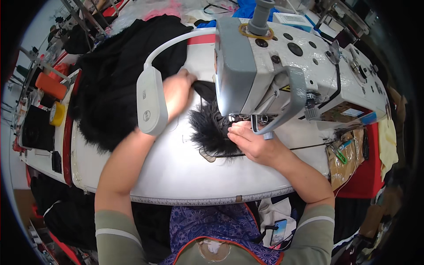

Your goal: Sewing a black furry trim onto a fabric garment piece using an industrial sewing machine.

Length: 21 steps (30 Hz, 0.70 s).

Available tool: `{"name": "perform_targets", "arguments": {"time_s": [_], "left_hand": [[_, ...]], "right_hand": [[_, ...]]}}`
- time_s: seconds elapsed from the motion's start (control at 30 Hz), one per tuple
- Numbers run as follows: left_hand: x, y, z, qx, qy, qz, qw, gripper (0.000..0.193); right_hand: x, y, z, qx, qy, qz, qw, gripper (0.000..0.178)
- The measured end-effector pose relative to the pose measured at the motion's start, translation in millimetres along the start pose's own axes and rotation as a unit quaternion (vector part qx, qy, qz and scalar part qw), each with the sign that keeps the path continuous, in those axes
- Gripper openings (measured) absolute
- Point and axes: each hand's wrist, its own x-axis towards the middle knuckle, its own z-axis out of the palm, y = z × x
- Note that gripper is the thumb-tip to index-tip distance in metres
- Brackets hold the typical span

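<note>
Basically, black fur piece (204, 130) lies on the machine bed, its inner edge right at the presser foot (232, 118), fluffy side fanning left. Right hand (255, 143): fingertips drawn together, seemingly pinching the piece's edge just beside the foot. Left hand (177, 93): beyond the fur, fingers by a dark fabric strip (205, 90), partly behind the white lamp head (151, 101); can't tell if it grips or only rests.

Risks, my judgement: right fingertips sit so near the needle area that a slip or sudden feed could catch them. Long hairs could get trapped under the foot or in the stitching if not brushed aside. Uneven pull between the hands could skew or pucker the edge. Black on black makes a drifting seam easy to miss.

Surface: white tabletop (170, 174), ruler strip (212, 201) along the near edge, big black garment (119, 62) heaped left, sewing machine (282, 57) filling the right. Left side table carries an orange cylinder (51, 86) and yellow tape roll (57, 114). Right: cardboard (338, 170) with green snips (341, 156), red cloth (364, 183), pale yellow cloth (388, 145). Cluttered workroom behind, blurry toward the rim.
</note>
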Motion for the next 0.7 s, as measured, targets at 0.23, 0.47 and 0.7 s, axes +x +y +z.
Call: {"name": "perform_targets", "arguments": {"time_s": [0.23, 0.47, 0.7], "left_hand": [[40.0, 12.1, -34.9, -0.113, 0.196, 0.136, 0.965, 0.033], [-24.9, 19.2, -45.3, 0.016, 0.095, 0.308, 0.946, 0.035], [-29.8, 43.3, -27.9, 0.091, -0.041, 0.339, 0.935, 0.027]], "right_hand": [[-2.4, 1.7, -5.2, 0.017, 0.013, 0.043, 0.999, 0.028], [2.8, 3.1, -5.0, 0.024, 0.01, -0.022, 0.999, 0.031], [0.7, -1.5, -0.6, 0.08, -0.011, 0.002, 0.997, 0.038]]}}
